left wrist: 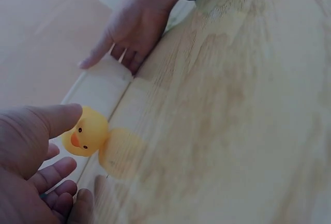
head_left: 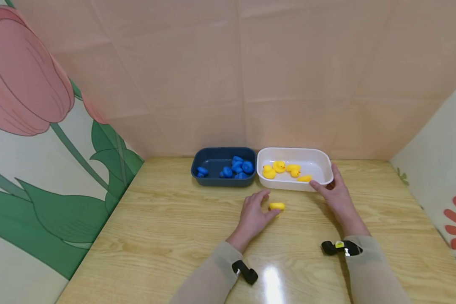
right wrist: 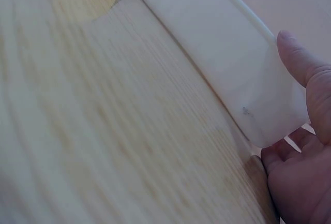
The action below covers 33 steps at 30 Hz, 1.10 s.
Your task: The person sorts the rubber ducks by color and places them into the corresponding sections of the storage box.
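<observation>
A small yellow rubber duck [head_left: 277, 206] lies on the table in front of the bins; its face with an orange beak shows in the left wrist view. My left hand [head_left: 253, 215] is beside the duck, thumb and fingers spread to either side of it. In the left wrist view the thumb overlaps the duck [left wrist: 89, 133], while the fingers stay loosely bent below. My right hand [head_left: 339, 198] holds the right end of a white plastic bin [head_left: 289, 184]. Its thumb is at the rim and its fingers bend round the lower corner [right wrist: 258, 136]. Several yellow ducks [head_left: 279, 166] lie inside.
A navy bin [head_left: 224, 182] stands close to the left of the white one, with several blue toys [head_left: 237, 164] in it. Behind both bins rises a pinkish cloth backdrop [head_left: 243, 84]. Flower-patterned panels [head_left: 42, 169] flank the wooden table [head_left: 156, 236].
</observation>
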{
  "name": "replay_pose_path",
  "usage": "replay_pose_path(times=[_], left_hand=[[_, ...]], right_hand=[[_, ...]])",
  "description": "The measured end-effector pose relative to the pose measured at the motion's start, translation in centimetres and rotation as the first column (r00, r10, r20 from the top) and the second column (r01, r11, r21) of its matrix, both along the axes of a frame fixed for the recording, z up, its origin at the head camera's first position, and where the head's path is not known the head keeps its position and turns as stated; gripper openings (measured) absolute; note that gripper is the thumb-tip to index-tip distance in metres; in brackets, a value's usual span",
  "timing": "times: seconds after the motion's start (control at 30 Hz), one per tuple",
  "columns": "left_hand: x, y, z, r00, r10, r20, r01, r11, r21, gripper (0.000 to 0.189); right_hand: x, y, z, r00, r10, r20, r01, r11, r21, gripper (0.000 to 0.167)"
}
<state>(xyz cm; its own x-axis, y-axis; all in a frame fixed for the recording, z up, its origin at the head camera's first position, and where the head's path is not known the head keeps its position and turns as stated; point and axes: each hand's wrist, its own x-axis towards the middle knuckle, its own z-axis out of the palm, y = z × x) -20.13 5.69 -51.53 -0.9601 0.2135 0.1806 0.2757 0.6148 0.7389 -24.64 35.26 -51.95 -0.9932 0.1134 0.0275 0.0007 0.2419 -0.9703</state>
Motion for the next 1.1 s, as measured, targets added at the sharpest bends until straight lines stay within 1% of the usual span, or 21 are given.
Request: replay_pose_path(times=[0.23, 0.5, 0.83, 1.1], left_hand=[[-0.07, 0.03, -0.39, 0.999, -0.015, 0.03, 0.016, 0.999, -0.04, 0.068], [-0.04, 0.05, -0.46, 0.999, -0.031, 0.027, 0.033, 0.998, -0.057, 0.065], [-0.06, 0.09, -0.5, 0.999, -0.034, 0.026, 0.037, 0.994, -0.099, 0.061], [-0.06, 0.15, -0.57, 0.999, -0.038, 0.038, 0.041, 0.996, -0.075, 0.058]], right_hand=[[-0.21, 0.29, -0.43, 1.0, -0.005, -0.006, 0.006, 1.0, 0.021, 0.112], [-0.06, 0.3, -0.44, 1.0, -0.007, -0.008, 0.007, 1.0, 0.029, 0.115], [0.05, 0.18, -0.33, 1.0, -0.007, 0.004, 0.007, 0.999, 0.034, 0.116], [-0.08, 0.43, -0.55, 1.0, -0.008, 0.009, 0.008, 0.999, 0.04, 0.115]])
